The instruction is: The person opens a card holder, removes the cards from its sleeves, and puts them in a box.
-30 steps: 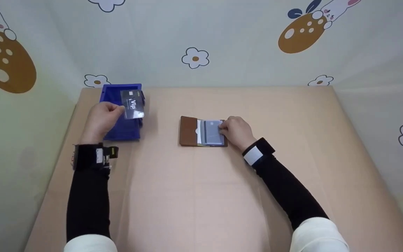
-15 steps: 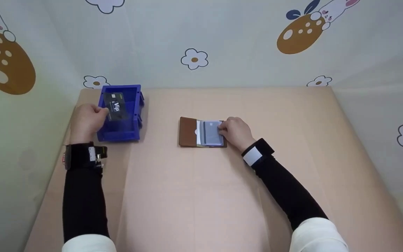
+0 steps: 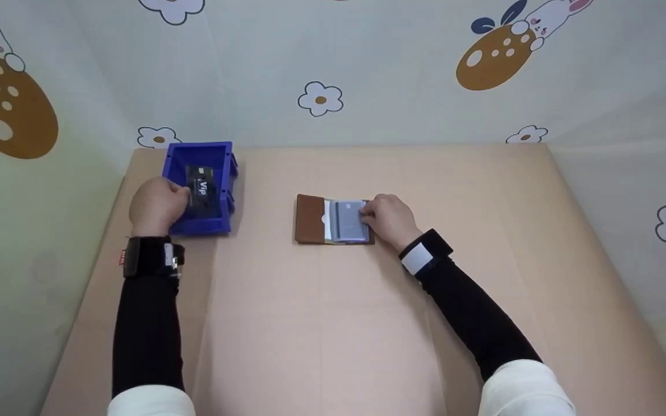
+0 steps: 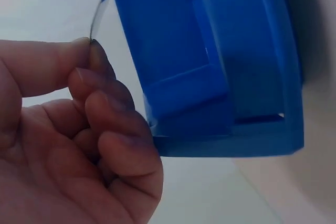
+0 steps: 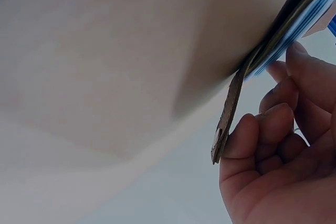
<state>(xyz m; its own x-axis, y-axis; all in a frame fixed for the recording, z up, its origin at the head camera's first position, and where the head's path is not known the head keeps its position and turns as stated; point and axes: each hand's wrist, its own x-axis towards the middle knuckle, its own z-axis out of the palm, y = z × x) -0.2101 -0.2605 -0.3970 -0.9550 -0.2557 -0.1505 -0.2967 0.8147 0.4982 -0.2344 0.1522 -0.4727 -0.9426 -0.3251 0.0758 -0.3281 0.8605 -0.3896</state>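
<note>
My left hand (image 3: 158,205) pinches a dark card (image 3: 201,190) marked "Vip" by its left edge. In the head view the card overlaps the inside of a blue plastic bin (image 3: 206,227). The left wrist view shows the card (image 4: 98,15) edge-on between thumb and forefinger, beside the bin's wall. At the table's middle lies an open brown card wallet (image 3: 311,219) with clear sleeves (image 3: 349,221) holding a pale card. My right hand (image 3: 391,219) grips its right edge, thumb at the sleeves; in the right wrist view a snap strap (image 5: 230,109) touches the curled fingers.
A beige table (image 3: 287,323) spreads out under everything. Close behind it and along both sides hang pale fabric walls (image 3: 385,75) printed with flowers and rabbits. The bin stands at the table's back left corner, left of the wallet.
My left hand moved left with the card, then came back a little to the right, and the card sits lower within the bin's outline. The right hand and wallet have stayed put.
</note>
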